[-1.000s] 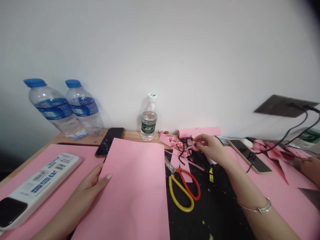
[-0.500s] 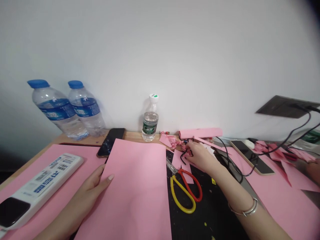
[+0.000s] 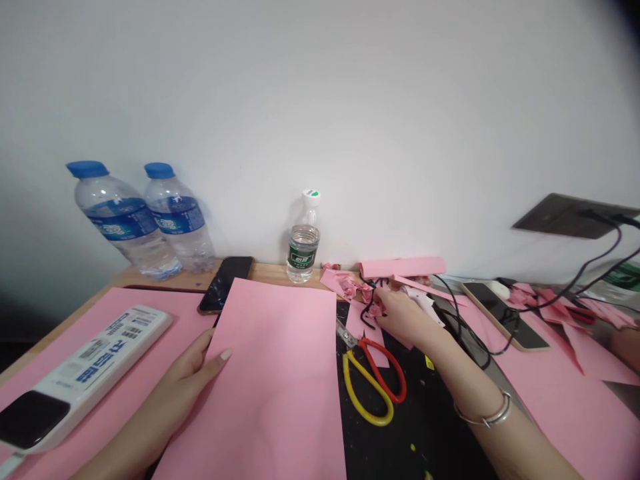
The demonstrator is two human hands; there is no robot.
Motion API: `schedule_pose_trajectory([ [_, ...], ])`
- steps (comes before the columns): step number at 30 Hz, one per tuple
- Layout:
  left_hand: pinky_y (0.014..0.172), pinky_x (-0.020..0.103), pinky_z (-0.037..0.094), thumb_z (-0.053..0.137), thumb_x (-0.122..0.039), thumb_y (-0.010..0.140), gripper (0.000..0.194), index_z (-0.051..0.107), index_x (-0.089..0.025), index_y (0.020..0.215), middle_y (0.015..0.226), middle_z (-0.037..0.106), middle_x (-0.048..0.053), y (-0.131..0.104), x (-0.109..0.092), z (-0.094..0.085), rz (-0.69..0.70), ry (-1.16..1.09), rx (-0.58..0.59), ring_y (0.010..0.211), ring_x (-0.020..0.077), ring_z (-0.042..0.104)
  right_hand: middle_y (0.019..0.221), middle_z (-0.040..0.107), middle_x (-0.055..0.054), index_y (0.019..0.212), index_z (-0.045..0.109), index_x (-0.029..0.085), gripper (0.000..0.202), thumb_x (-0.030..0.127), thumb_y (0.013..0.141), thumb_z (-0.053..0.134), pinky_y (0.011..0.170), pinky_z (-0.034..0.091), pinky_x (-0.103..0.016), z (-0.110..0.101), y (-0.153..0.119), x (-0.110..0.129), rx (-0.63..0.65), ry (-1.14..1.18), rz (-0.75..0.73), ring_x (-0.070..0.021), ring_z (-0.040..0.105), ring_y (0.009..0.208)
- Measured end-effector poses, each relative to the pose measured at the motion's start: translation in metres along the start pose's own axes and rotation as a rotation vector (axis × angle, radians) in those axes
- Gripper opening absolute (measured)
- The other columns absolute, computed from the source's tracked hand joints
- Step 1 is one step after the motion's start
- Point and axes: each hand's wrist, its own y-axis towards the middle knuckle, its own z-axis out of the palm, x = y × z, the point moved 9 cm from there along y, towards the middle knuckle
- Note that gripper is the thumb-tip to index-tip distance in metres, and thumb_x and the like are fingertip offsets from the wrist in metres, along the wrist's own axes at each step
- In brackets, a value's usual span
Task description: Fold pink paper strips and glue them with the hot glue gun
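Observation:
My left hand (image 3: 197, 373) grips the left edge of a large pink paper sheet (image 3: 280, 373), thumb on top and fingers behind. The fingers of my right hand (image 3: 400, 315) are drawn together among small pink paper roses (image 3: 349, 287) and a bent black cord (image 3: 367, 325). What sits between its fingertips is hidden. Just behind that hand lies a white object (image 3: 424, 303), partly covered. Scissors (image 3: 370, 380) with one yellow and one red handle rest below the right hand, their blade tips partly out of sight by the paper.
Two blue-capped bottles (image 3: 120, 220) and a smaller water bottle (image 3: 303, 243) stand by the wall. A dark phone (image 3: 226, 283), a white device (image 3: 85, 373), another phone (image 3: 505, 317) and black cables (image 3: 570, 280) lie around. Another person's hand (image 3: 625, 343) shows at the right edge.
My right fingers have shifted slightly among the paper roses, and more of the roses and the white object shows. The view has turned slightly left; my left hand keeps its grip on the sheet.

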Motion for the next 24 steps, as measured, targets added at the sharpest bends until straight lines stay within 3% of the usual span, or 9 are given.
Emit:
schedule_pose_trajectory([
  [7,0.079,0.033,0.057,0.07,-0.041,0.074,0.061,0.051,-0.025,0.129,0.125,0.062,0.008,-0.002,-0.003,0.005,0.017,-0.038,0.049,0.11,0.0296,0.061,0.098,0.065,-0.011,0.101,0.06,0.017,0.025,0.012,0.077,0.055,0.065,0.034,-0.028,0.001,0.0,-0.003,-0.022,-0.008,-0.048,-0.0246,0.059,0.089],
  [14,0.079,0.032,0.057,0.069,-0.042,0.074,0.059,0.052,-0.025,0.128,0.128,0.06,0.008,-0.002,-0.006,0.006,0.025,-0.012,0.058,0.109,0.0291,0.062,0.101,0.068,-0.009,0.107,0.061,0.02,0.032,0.014,0.076,0.056,0.064,0.037,-0.026,-0.001,-0.006,0.002,0.007,0.063,-0.091,-0.0238,0.062,0.089],
  [21,0.078,0.033,0.057,0.071,-0.041,0.072,0.059,0.053,-0.025,0.126,0.123,0.064,0.008,-0.002,-0.006,0.008,0.016,-0.013,0.041,0.106,0.0295,0.063,0.085,0.07,-0.005,0.088,0.069,0.019,0.019,0.013,0.078,0.053,0.064,0.038,-0.024,-0.006,-0.008,0.009,-0.011,0.197,-0.147,-0.019,0.061,0.079],
  [24,0.078,0.034,0.057,0.069,-0.043,0.075,0.058,0.051,-0.025,0.127,0.124,0.063,0.009,-0.002,-0.005,0.011,0.018,-0.044,0.071,0.106,0.0298,0.064,0.077,0.068,-0.003,0.089,0.069,0.018,0.019,0.017,0.079,0.052,0.059,0.038,-0.024,-0.018,-0.01,0.003,-0.053,0.266,-0.147,-0.0173,0.06,0.068],
])
